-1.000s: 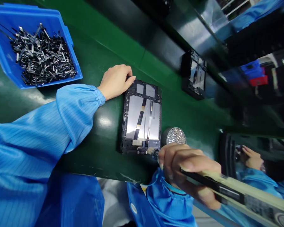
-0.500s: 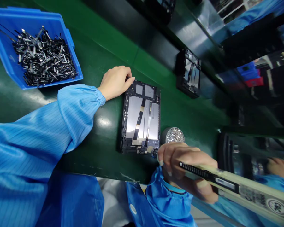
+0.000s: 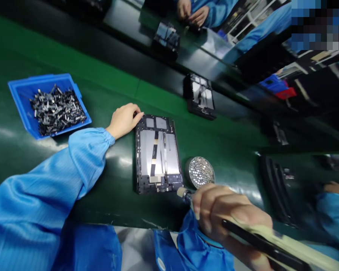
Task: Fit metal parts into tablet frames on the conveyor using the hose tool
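A tablet's open back frame (image 3: 157, 154) lies flat on the green belt (image 3: 110, 188), showing a silver panel, dark ribbon strips and a black border. My left hand (image 3: 124, 121) curls against its top-left corner, with a small dark item at the fingertips that I cannot make out. My right hand (image 3: 226, 214) grips a cream and black electric screwdriver (image 3: 257, 237), its bit tip just off the frame's lower right corner. Beside that tip, a round metal dish of silver screws (image 3: 200, 172) sits on the belt.
A blue bin (image 3: 45, 99) of small black metal parts stands to the left of my left hand. Another tablet frame (image 3: 200, 101) lies beyond the belt's far edge, and a further one (image 3: 166, 40) lies near a co-worker's hands (image 3: 190, 11) at the top.
The view has tilted and pulled back, so the bin and tablet frame look smaller and a co-worker's hands have come into view. My hands stay by the tablet frame, and the screwdriver is still held.
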A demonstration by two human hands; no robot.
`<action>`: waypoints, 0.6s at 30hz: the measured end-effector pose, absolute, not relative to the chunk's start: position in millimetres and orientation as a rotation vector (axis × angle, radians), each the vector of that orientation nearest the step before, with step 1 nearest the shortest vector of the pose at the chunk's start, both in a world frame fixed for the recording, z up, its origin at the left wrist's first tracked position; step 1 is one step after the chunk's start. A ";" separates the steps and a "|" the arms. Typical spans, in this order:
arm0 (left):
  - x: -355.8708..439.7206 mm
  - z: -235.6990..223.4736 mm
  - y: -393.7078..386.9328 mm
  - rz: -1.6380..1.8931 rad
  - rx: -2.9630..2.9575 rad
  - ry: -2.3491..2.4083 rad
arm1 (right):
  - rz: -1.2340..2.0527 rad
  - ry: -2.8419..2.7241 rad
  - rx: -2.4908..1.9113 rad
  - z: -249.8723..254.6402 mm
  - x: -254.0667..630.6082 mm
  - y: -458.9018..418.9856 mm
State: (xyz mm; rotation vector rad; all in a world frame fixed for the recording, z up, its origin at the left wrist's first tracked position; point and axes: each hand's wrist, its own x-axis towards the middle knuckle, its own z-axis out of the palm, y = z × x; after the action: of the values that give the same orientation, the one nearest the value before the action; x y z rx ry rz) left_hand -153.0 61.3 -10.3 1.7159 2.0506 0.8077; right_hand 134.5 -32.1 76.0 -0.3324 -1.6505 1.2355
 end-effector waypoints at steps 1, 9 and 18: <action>-152.0 -5.9 58.0 0.817 1.725 2.084 | 1.186 -1.617 -0.384 77.9 137.6 -31.2; -53.4 14.6 -68.9 0.437 2.428 1.304 | 1.025 -1.261 -0.536 82.1 175.3 6.6; -120.7 17.1 39.6 0.210 2.294 1.959 | 0.998 -1.161 -0.627 56.8 196.4 15.2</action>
State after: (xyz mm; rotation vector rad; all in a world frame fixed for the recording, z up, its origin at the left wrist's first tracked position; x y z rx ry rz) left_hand -120.7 39.6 17.1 2.2935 1.9590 0.2103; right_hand 196.4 15.2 56.8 -0.6272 -1.1605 0.9978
